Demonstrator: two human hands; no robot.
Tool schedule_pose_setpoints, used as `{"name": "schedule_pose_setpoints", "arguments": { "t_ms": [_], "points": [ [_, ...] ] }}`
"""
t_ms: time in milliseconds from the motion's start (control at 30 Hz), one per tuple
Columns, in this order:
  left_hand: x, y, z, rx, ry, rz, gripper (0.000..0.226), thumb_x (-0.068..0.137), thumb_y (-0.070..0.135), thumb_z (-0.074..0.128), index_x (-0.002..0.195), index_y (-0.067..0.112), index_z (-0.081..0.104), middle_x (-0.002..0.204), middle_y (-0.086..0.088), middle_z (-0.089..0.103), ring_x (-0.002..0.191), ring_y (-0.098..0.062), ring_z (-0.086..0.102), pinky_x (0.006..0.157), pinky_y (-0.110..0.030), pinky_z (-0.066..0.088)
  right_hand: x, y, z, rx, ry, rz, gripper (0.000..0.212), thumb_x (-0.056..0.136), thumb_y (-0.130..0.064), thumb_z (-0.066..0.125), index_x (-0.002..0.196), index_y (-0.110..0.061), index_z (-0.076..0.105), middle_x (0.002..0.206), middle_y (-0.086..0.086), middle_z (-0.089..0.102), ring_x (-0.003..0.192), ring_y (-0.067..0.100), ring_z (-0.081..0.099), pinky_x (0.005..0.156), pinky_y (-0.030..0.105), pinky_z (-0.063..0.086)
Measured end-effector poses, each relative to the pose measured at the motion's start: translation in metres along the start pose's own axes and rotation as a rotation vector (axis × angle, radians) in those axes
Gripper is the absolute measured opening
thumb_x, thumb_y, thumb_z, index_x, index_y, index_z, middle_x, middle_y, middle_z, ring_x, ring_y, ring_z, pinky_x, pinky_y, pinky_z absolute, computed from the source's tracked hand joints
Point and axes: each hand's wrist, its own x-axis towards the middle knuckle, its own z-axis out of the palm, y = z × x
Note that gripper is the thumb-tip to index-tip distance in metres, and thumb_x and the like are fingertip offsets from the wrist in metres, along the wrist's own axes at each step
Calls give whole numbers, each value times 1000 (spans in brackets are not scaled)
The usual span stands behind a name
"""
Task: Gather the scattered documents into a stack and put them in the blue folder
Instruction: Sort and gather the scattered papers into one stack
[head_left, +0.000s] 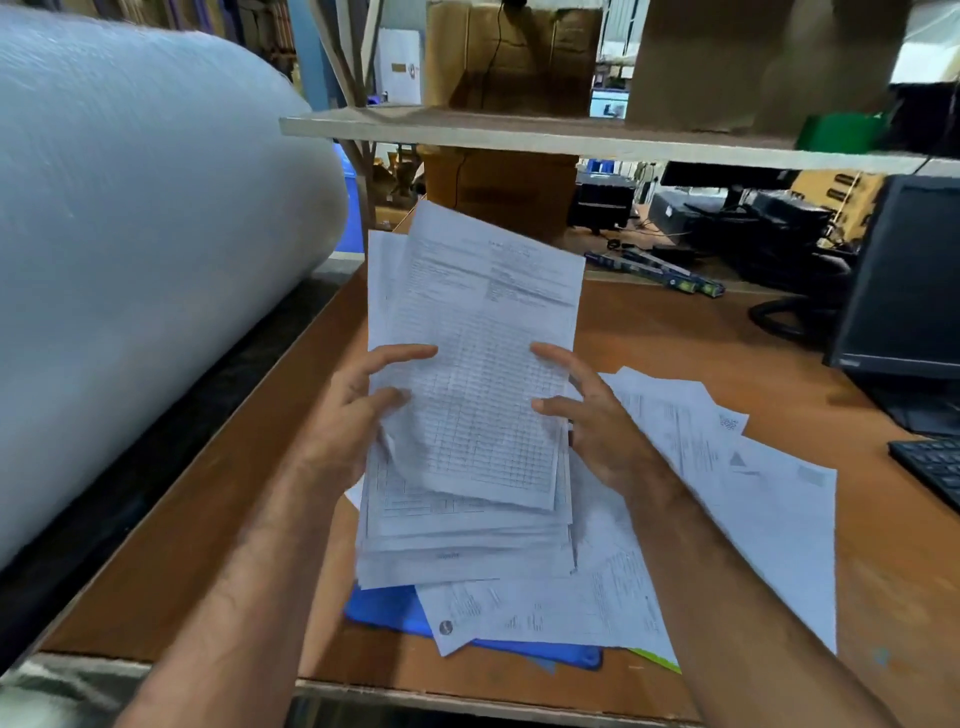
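At the worktop's near edge the blue folder lies partly under loose sheets. Above it, the left hand and right hand each grip a side of the uneven stack, fingers curled around its edges.

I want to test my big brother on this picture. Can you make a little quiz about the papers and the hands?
1. True or false: both hands hold the stack of white printed papers.
2. What lies partly under the loose white sheets at the brown wooden desk's near edge?
3. Which hand is nearer the black computer monitor: A left, B right?

Key: 1 true; 2 the flat blue plastic folder; 3 B.
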Motion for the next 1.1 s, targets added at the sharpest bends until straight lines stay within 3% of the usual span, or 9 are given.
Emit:
{"name": "schedule_pose_setpoints", "arguments": {
  "t_ms": [133, 233, 433, 567, 733, 867, 967, 1067, 1100],
  "points": [
    [23, 32, 12, -21, -31, 95, 49, 85, -18, 49, 108, 13, 79, 121, 2, 74, 116, -21, 67, 90, -35, 58, 11, -42, -5, -106, 46, -229, 46, 83, 14, 64, 113, -19, 74, 126, -6, 69, 129, 12, 57, 103, 35, 50],
    [31, 33, 16, 5, -84, 131, 47, 77, -7, 53, 102, 20, 83, 127, -6, 71, 124, -28, 63, 96, -41, 56, 14, -50, -5, -224, 119, -280, 46, 81, 15, 62, 102, -23, 77, 117, -14, 72, 123, 6, 60, 109, 41, 47],
    [15, -19, 8, 104, -107, 0, 41, 85, -1, 63, 108, 28, 82, 135, 4, 68, 131, -17, 58, 112, -44, 48, 1, -9, 0, -383, 101, -135, 41, 81, 10, 66, 101, -23, 79, 113, -23, 71, 116, -6, 60, 114, 36, 44],
    [8, -39, 3, 222, -158, -58, 49, 97, -3, 59, 118, 38, 77, 137, 19, 65, 134, -5, 55, 118, -45, 40, -1, 17, 0, -480, 80, -69, 42, 80, 7, 67, 101, -27, 80, 118, -16, 73, 119, -1, 61, 113, 38, 44],
    [11, -27, -5, 280, -147, 16, 35, 101, 6, 62, 124, 28, 75, 135, 15, 67, 130, -4, 57, 115, -41, 45, 7, 10, 8, -464, 52, -61, 51, 75, 15, 54, 98, -22, 80, 112, -11, 75, 115, 1, 64, 110, 32, 47],
    [3, -13, -32, 120, -53, -21, 44, 97, -1, 63, 128, 29, 73, 136, 6, 68, 125, -16, 64, 97, -28, 55, 17, -1, 31, -381, -101, -15, 48, 80, 11, 56, 106, -24, 76, 120, -14, 70, 122, 0, 59, 107, 25, 44],
    [-10, -23, -77, 142, 68, -69, 52, 88, 2, 70, 127, 36, 73, 139, 1, 66, 128, -23, 63, 102, -34, 52, 20, 10, 39, -425, -195, 67, 26, 98, -19, 67, 124, -23, 65, 125, -18, 62, 126, 9, 55, 104, 25, 47],
    [-32, -41, -109, 132, 247, -112, 57, 89, -8, 65, 129, 33, 72, 143, -1, 63, 132, -24, 59, 98, -27, 50, 9, 48, 23, -1012, -328, 169, 72, 86, -80, 51, 144, -37, 49, 151, -2, 50, 143, 21, 42, 116, 43, 36],
    [-39, -44, -114, 104, 308, -130, 58, 90, -10, 63, 131, 29, 70, 142, 0, 63, 129, -22, 61, 92, -22, 53, 0, 57, 15, -1193, -359, 255, 80, 82, -87, 45, 150, -45, 39, 161, 0, 37, 151, 22, 30, 120, 47, 28]
  ]
}}
